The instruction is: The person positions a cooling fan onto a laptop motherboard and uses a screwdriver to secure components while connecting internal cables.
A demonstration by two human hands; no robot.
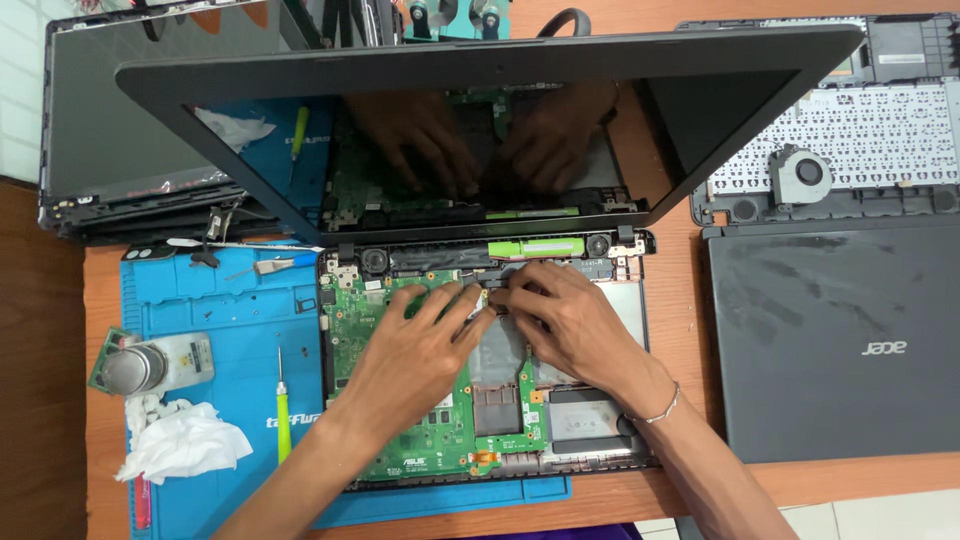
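A wooden workbench (800, 485) carries a blue repair mat (225, 330) and an opened laptop (480, 130), its screen tilted up. Its green motherboard (400, 440) lies exposed near the hinge. The left hand (425, 345) and right hand (565, 320) meet there, fingertips pinching a small black connector (497, 278).

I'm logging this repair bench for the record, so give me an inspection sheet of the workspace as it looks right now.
Surface: wooden table with a blue work mat.
Job's things: opened laptop, green motherboard exposed.
Clutter: green-handled screwdriver, crumpled tissue, small round tin.
Grippers: left hand and right hand, both with fingertips on a small dark part near the hinge edge.
Cables: thin wires at the stacked panels' corner.
Surroundings: closed grey laptop, keyboard panel with loose fan.
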